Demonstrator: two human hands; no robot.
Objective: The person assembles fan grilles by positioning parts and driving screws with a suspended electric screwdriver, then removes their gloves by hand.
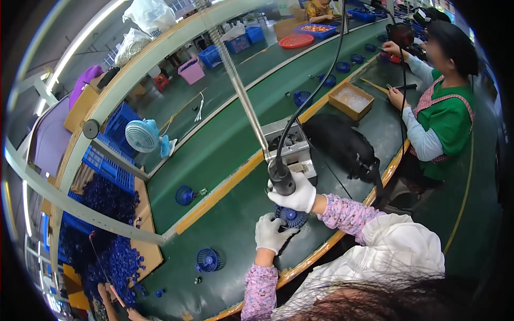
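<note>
Right hand (297,196) clamped on black power screwdriver (280,177); left hand (272,232) steadies round blue slatted fan grille (290,216) beneath.

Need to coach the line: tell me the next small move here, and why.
Probably press the black hanging power screwdriver straight down. The gloved right hand holds it right above the round blue plastic fan grille, which the gloved left hand steadies on the green belt.

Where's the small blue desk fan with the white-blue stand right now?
Head view, left of centre: the desk fan stands on the far green belt, beside the blue crates.
</note>
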